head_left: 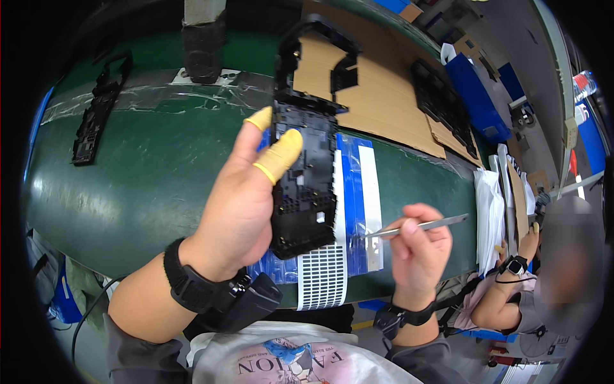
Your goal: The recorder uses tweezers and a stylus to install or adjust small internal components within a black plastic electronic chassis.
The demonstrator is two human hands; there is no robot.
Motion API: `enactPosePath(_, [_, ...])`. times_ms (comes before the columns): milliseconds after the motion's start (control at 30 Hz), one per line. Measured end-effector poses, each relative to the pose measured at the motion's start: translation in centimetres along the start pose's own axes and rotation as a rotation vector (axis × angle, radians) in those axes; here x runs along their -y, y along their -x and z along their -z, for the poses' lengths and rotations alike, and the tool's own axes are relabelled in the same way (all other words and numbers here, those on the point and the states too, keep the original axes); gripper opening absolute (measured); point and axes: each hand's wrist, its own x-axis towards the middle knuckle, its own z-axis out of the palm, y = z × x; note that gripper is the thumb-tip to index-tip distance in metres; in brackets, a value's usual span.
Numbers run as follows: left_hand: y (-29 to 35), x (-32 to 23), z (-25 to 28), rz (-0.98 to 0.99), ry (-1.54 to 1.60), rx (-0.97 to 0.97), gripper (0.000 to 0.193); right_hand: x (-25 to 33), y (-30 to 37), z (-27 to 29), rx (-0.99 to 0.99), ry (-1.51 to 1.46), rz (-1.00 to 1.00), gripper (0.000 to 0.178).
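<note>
My left hand (240, 208), with yellow finger cots on the thumb and a finger, grips a long black plastic housing (306, 185) by its left side. The housing is held up over the bench, its ribbed inner face showing and an open loop-shaped frame at its far end. In my right hand (419, 253) is a pair of metal tweezers (441, 223), pinched between the fingers. Their tips point left, close to the housing's lower right edge. Below the housing lies a white sheet of small dark stickers (323, 278), partly hidden by it, on a blue board (353, 163).
A second black housing (93, 131) lies at the far left of the green bench (153, 173). Cardboard (384, 109) carries more black parts (441, 105) at the far right. A wrapped post (204, 51), blue bin (476, 96) and white bags (487, 217) stand around. A co-worker's arm (505, 288) is at right.
</note>
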Motion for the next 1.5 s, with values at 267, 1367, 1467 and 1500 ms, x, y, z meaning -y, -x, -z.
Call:
enactPosePath(267, [0.8, 0.0, -0.4, 0.111, 0.078, 0.043, 0.030, -0.5, -1.5, -3.6, 0.227, -0.034, -0.072, 0.020])
enactPosePath(1367, [0.3, 0.3, 0.8, -0.005, -0.087, 0.251, 0.089, -0.9, -1.9, -3.1, 0.168, -0.062, -0.013, 0.015])
enactPosePath(1467, [-0.1, -0.1, 1.4, -0.065, -0.129, 0.233, 0.089, 0.9, -2.8, -1.1, 0.071, -0.291, 0.050, 0.014])
enactPosePath(1500, [-0.4, -0.3, 1.5, -0.092, -0.150, 0.229, 0.089, 1.5, -2.5, -0.5, 0.026, -0.250, 0.054, 0.014])
